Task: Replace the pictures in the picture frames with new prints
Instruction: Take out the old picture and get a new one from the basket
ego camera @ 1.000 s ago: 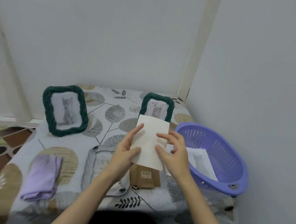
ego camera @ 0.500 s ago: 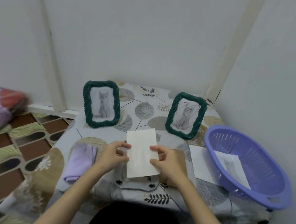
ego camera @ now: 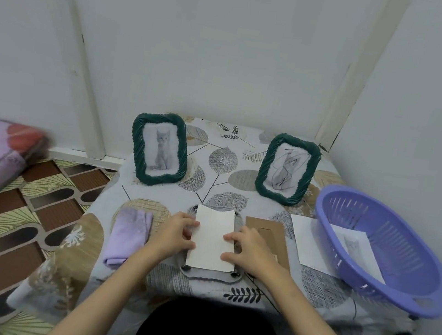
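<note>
Both hands are on the blank print. My left hand (ego camera: 178, 230) pinches its left edge; my right hand (ego camera: 248, 247) presses fingertips onto its right edge. The hands sit apart, one on each side of the sheet.

Change since a second ago: then I held the white print (ego camera: 213, 238) up in the air, in front of the right-hand frame. Half a second ago it was lower, just above the tabletop. Now it lies flat, blank side up, on the face-down grey frame (ego camera: 208, 274) near the front edge of the tabletop (ego camera: 318, 294). Dark clips show at the frame's lower corners, just beyond the sheet.

Judgement: the print is being seated in the frame's opening; alignment not confirmed, since the sheet hides most of the recess. The top edge looks slightly bowed.

The brown backing board (ego camera: 269, 238) lies just right of the frame, partly under my right hand. It likely goes on next.

Other items: two green frames stand upright at the back, the left one (ego camera: 159, 148) with a cat picture, the right one (ego camera: 287, 169) with a line drawing. The purple basket (ego camera: 375, 246) at right holds a cat print; a white sheet (ego camera: 302, 241) lies beside it. A folded lilac cloth (ego camera: 130, 232) lies left of my left hand.
</note>
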The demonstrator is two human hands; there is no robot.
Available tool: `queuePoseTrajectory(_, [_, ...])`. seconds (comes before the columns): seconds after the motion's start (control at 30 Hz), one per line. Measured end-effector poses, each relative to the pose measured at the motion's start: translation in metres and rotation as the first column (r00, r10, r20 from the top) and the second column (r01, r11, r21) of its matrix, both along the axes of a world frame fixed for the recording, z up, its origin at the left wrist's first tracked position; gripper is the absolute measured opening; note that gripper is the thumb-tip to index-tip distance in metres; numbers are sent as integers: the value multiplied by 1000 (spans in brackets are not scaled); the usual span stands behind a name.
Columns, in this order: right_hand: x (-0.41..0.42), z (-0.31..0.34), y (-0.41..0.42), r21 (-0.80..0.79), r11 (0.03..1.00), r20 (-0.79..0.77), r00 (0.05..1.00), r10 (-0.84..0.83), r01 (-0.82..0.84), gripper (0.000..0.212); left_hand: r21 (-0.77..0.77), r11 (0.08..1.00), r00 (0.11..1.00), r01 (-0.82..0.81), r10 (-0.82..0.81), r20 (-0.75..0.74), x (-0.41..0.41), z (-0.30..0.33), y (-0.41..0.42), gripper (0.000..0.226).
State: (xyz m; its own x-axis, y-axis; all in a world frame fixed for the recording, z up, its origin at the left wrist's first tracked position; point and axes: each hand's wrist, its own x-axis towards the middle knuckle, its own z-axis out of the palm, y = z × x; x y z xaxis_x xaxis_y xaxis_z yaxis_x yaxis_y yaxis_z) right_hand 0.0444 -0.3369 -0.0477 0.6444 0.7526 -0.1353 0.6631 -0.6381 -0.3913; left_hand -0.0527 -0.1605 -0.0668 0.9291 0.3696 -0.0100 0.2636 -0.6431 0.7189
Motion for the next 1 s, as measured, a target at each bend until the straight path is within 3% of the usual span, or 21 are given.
queuePoseTrajectory(0.27, [-1,-4,-4,-36,999,109,994,8,-5,59,135,991,996,3,9,-86,-1,1,-1,55])
queuePoseTrajectory(0.53, [-9,-9,-20,-110,994,108,994,18,-6,58,19,1000,997,20,-19,-79,-1,1,-9,54])
queuePoseTrajectory(0.67, [-8,-9,-29,-108,994,94,996,8,2,58,36,997,994,70,-67,-90,-1,-4,-14,55])
queuePoseTrajectory(0.77, [-7,-9,-31,-112,994,83,996,7,3,59,71,993,991,96,-88,-100,-2,-4,-14,73])
queuePoseTrajectory(0.9, [-7,-9,-31,-111,994,79,997,2,7,59,207,972,986,115,-87,-141,-5,-6,-6,126])
queuePoseTrajectory(1.0, [-6,-9,-32,-110,994,69,998,1,7,59,179,977,979,117,-83,-186,-5,-11,-1,129])
